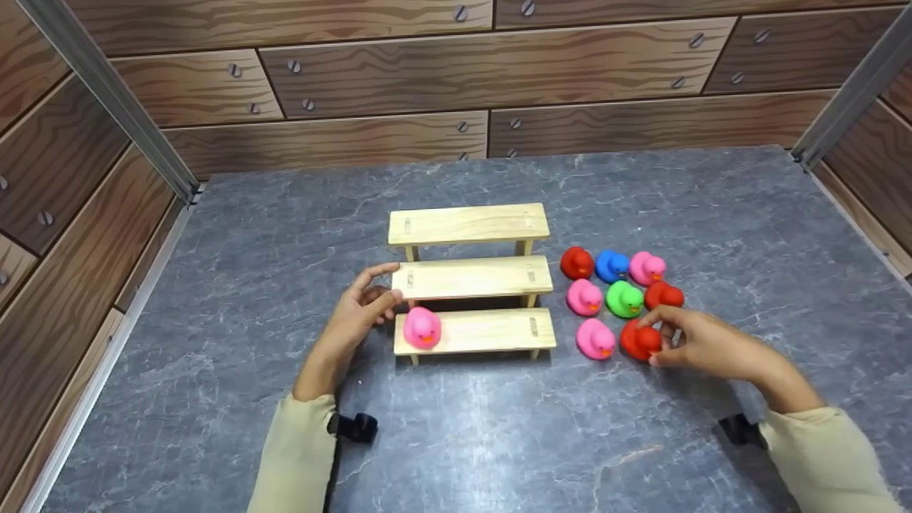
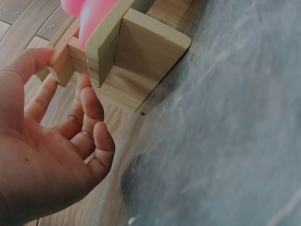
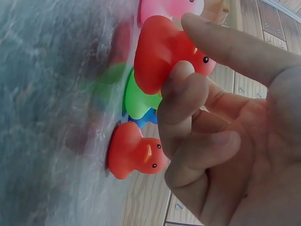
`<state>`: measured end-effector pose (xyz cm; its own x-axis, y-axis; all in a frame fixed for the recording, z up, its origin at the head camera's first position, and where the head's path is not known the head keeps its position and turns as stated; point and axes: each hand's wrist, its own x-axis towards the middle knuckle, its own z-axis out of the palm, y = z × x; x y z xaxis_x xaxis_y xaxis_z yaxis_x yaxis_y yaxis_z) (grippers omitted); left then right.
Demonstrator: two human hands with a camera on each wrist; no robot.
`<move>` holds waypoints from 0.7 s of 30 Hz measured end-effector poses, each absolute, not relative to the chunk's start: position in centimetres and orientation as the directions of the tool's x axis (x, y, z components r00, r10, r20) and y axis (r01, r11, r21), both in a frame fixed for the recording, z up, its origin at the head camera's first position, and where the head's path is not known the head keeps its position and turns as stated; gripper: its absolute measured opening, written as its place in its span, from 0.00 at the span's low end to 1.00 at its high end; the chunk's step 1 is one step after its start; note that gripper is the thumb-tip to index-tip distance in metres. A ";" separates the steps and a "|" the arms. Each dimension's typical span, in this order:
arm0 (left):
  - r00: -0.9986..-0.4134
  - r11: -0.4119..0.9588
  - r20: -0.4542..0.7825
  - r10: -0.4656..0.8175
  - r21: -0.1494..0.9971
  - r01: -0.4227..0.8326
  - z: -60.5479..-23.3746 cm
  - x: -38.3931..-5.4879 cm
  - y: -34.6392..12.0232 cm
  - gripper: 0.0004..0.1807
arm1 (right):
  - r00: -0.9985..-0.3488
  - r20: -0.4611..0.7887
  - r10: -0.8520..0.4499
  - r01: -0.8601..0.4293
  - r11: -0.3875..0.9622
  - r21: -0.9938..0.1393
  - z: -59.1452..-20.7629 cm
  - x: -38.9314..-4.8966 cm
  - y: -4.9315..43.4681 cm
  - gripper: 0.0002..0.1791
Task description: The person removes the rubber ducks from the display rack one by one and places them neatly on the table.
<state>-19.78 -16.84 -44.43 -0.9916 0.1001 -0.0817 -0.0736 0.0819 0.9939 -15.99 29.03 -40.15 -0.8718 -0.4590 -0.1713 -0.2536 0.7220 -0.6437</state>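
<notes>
A pale wooden three-step stand (image 1: 470, 278) stands on the grey marbled table. At the left end of its middle step, my left hand (image 1: 360, 303) holds the plank's edge between thumb and fingers, seen close up in the left wrist view. One pink rubber duck (image 1: 422, 329) sits at the left of the lowest step. To the right of the stand, my right hand (image 1: 702, 345) pinches a red rubber duck (image 3: 157, 54) between thumb and fingers. Whether this duck is off the table, I cannot tell for sure.
Several more rubber ducks are grouped right of the stand: a pink duck (image 1: 595, 338) beside the held one, a green duck (image 1: 625, 299), a blue duck (image 1: 612, 266), red ones and other pinks. Wood-patterned panels (image 1: 456, 71) wall the table's back and sides.
</notes>
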 end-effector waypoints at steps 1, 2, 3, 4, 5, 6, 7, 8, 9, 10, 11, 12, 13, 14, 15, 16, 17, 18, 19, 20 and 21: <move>-0.992 0.080 -0.081 0.098 0.994 -0.073 -44.4 -19.8 -16.8 0.24 | -0.872 -0.174 -0.458 -0.252 0.724 -0.642 -40.2 -16.0 29.0 0.22; -0.992 0.079 -0.081 0.096 0.994 -0.074 -44.4 -19.8 -16.8 0.24 | -0.872 -0.176 -0.457 -0.252 0.727 -0.639 -40.2 -16.0 29.0 0.22; -0.992 0.077 -0.080 0.095 0.994 -0.073 -44.5 -19.8 -16.8 0.24 | -0.872 -0.177 -0.456 -0.252 0.730 -0.636 -40.2 -16.0 28.9 0.22; -0.992 0.076 -0.080 0.093 0.994 -0.073 -44.4 -19.8 -16.8 0.24 | -0.872 -0.180 -0.455 -0.252 0.733 -0.632 -40.2 -16.0 28.9 0.22; -0.993 0.077 -0.080 0.092 0.994 -0.073 -44.5 -19.8 -16.8 0.24 | -0.872 -0.182 -0.454 -0.252 0.737 -0.627 -40.3 -16.0 28.9 0.22; -0.993 0.074 -0.079 0.091 0.995 -0.073 -44.5 -19.8 -16.8 0.24 | -0.872 -0.186 -0.452 -0.251 0.740 -0.624 -40.3 -16.0 28.9 0.21; -0.993 0.073 -0.078 0.090 0.995 -0.072 -44.5 -19.8 -16.8 0.24 | -0.872 -0.188 -0.452 -0.251 0.743 -0.621 -40.3 -16.0 28.8 0.21; -0.993 0.075 -0.079 0.087 0.995 -0.072 -44.4 -19.8 -16.7 0.24 | -0.872 -0.189 -0.452 -0.252 0.745 -0.618 -40.3 -16.0 28.8 0.21; -0.993 0.076 -0.079 0.086 0.994 -0.072 -44.4 -19.8 -16.7 0.24 | -0.872 -0.191 -0.451 -0.251 0.747 -0.616 -40.3 -16.0 28.8 0.21; -0.993 0.077 -0.081 0.085 0.994 -0.074 -44.4 -19.8 -16.7 0.24 | -0.872 -0.193 -0.450 -0.250 0.749 -0.614 -40.3 -16.0 28.8 0.21; -0.993 0.080 -0.081 0.085 0.994 -0.075 -44.4 -19.8 -16.7 0.24 | -0.873 -0.193 -0.448 -0.250 0.750 -0.612 -40.4 -16.0 28.8 0.21; -0.993 0.082 -0.083 0.085 0.994 -0.076 -44.4 -19.8 -16.7 0.24 | -0.873 -0.195 -0.447 -0.248 0.751 -0.612 -40.4 -16.0 28.8 0.22; -0.993 0.086 -0.083 0.085 0.993 -0.076 -44.4 -19.8 -16.7 0.24 | -0.874 -0.195 -0.445 -0.246 0.751 -0.612 -40.4 -16.1 28.8 0.22; -0.993 0.090 -0.084 0.086 0.993 -0.077 -44.3 -19.8 -16.7 0.24 | -0.875 -0.196 -0.443 -0.242 0.751 -0.614 -40.5 -16.1 28.8 0.21; -0.993 0.094 -0.083 0.089 0.993 -0.075 -44.3 -19.8 -16.7 0.24 | -0.876 -0.197 -0.440 -0.239 0.750 -0.616 -40.5 -16.1 28.8 0.21; -0.992 0.097 -0.084 0.090 0.992 -0.075 -44.3 -19.8 -16.7 0.24 | -0.876 -0.196 -0.441 -0.238 0.748 -0.619 -40.5 -16.2 28.9 0.21; -0.992 0.103 -0.085 0.089 0.992 -0.075 -44.3 -19.8 -16.7 0.24 | -0.875 -0.196 -0.443 -0.238 0.744 -0.624 -40.6 -16.2 28.9 0.21; -0.992 0.106 -0.085 0.088 0.991 -0.075 -44.3 -19.9 -16.7 0.24 | -0.874 -0.194 -0.446 -0.239 0.741 -0.628 -40.6 -16.2 28.9 0.22; -0.992 0.108 -0.086 0.089 0.991 -0.076 -44.3 -19.9 -16.7 0.24 | -0.874 -0.195 -0.444 -0.234 0.738 -0.633 -40.6 -16.3 28.9 0.22; -0.992 0.110 -0.087 0.089 0.991 -0.077 -44.3 -19.9 -16.7 0.24 | -0.875 -0.195 -0.444 -0.231 0.735 -0.637 -40.6 -16.3 28.9 0.23; -0.992 0.113 -0.087 0.087 0.991 -0.077 -44.3 -19.9 -16.8 0.24 | -0.875 -0.193 -0.444 -0.232 0.734 -0.639 -40.6 -16.3 29.0 0.23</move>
<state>-19.89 -16.75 -44.31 -0.9923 0.0874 -0.0872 -0.0771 0.1128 0.9906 -16.31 28.96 -40.57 -0.8750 -0.4440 -0.1929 -0.2316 0.7339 -0.6385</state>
